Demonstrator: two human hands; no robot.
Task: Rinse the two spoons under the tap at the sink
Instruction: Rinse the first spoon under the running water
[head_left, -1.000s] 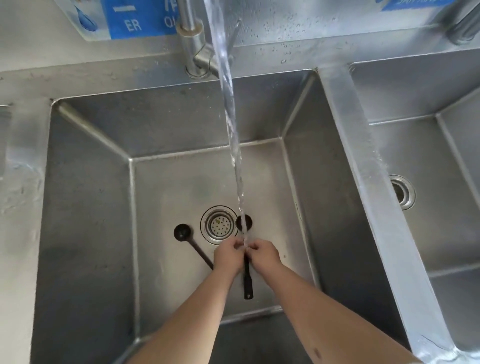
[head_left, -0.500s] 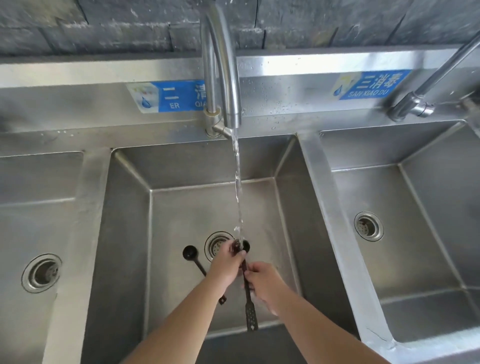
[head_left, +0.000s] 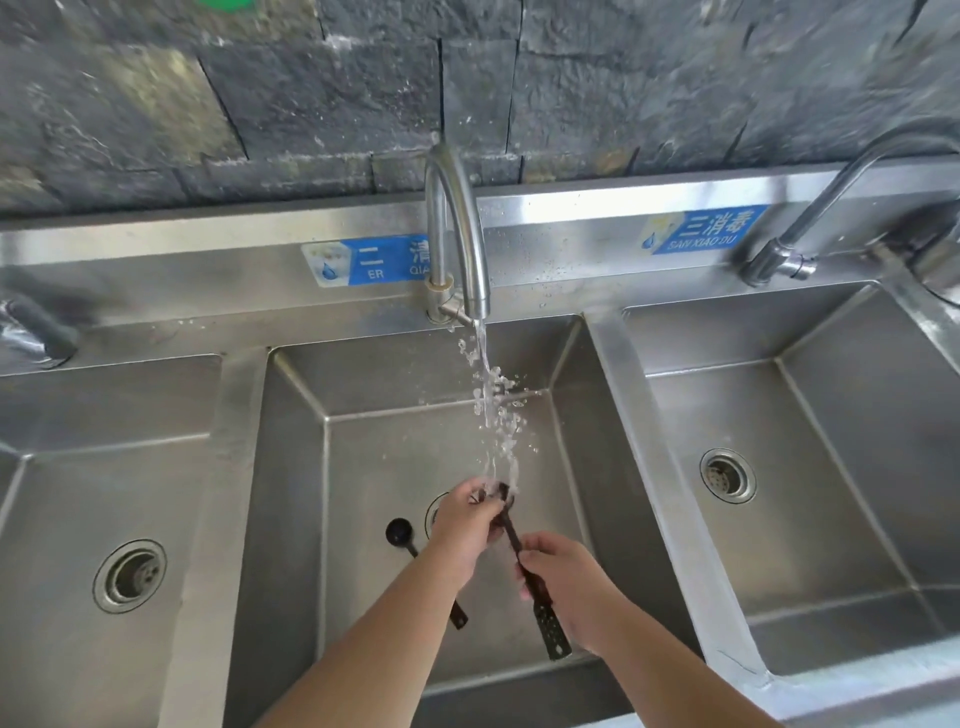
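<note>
Black spoon, bowl under splashing water, perforated handle end

spoons blk | sink silver | labels blue | wall dk grey

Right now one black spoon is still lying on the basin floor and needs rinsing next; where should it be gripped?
Probably the handle of the lying spoon, from above. Its bowl points toward the back wall and the handle runs toward the person, under the left hand, its end showing past the forearm.
</note>
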